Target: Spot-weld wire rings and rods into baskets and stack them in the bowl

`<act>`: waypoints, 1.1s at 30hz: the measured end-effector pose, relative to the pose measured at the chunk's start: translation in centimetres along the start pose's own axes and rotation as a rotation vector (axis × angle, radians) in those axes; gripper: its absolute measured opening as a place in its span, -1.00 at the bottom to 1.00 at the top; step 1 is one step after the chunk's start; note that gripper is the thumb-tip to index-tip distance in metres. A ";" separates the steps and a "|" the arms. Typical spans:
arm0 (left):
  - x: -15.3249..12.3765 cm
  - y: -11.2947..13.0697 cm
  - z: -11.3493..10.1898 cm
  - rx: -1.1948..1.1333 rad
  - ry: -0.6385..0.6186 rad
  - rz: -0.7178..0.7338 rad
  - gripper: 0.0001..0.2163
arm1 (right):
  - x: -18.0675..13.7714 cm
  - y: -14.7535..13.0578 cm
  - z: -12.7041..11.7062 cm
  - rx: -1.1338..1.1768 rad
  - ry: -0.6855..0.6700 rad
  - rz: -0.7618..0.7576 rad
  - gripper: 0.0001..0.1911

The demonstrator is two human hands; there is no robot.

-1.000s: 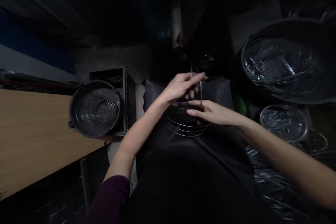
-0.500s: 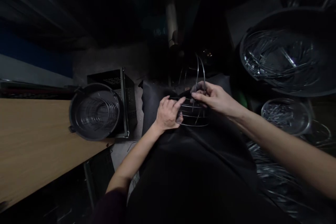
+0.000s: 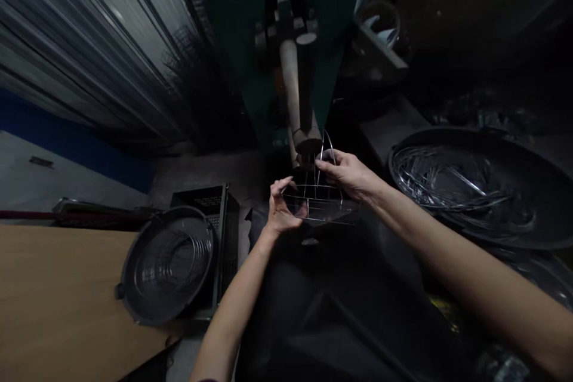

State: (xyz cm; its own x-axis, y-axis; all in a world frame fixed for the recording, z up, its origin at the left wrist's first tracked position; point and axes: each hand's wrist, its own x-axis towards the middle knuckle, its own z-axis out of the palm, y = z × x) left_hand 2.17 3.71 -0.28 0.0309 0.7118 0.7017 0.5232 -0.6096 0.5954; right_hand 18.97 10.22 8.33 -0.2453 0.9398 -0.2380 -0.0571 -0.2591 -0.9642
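Note:
My left hand (image 3: pixel 283 210) is curled round the left end of a round wire basket frame (image 3: pixel 322 202), made of several thin parallel metal wires. With thumb and fingers my right hand (image 3: pixel 351 174) pinches a bent U-shaped wire (image 3: pixel 326 133), its loop rising above the hand. The wire's legs run down by the basket frame; whether they touch it I cannot tell. Just beyond my hands stands a machine with a thick pale rod ending in a blunt round electrode (image 3: pixel 308 142), close to the bent wire. The spot under the electrode is dark and partly hidden.
A black tub (image 3: pixel 168 304) holding ring-shaped wire pieces stands at left beside a dark crate (image 3: pixel 228 262) and a wooden board (image 3: pixel 58 292). At right a wide black basin (image 3: pixel 546 203) carries loose bent wires. A dark apron (image 3: pixel 349 298) covers my lap.
My view has tilted up, bringing the machine into sight. Both hands have carried the basket frame and the bent wire forward, close under the electrode.

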 end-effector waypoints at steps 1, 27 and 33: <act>0.3 -0.3 0.0 -0.010 0.002 -0.013 -0.33 | 0.5 -0.1 0.1 -0.008 0.010 -0.003 -0.63; 2.8 -3.9 -0.5 -0.089 -0.029 -0.035 -0.27 | 5.0 0.5 1.5 0.010 0.078 0.023 -0.53; 3.3 -3.8 -0.7 -0.104 -0.048 -0.025 -0.27 | 4.7 0.2 1.0 0.186 0.163 -0.010 -0.66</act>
State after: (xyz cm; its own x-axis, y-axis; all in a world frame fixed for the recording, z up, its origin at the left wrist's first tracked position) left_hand -0.26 8.13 0.08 0.0613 0.7417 0.6680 0.4336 -0.6226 0.6515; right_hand 16.81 14.40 7.15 -0.0848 0.9622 -0.2588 -0.2400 -0.2718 -0.9319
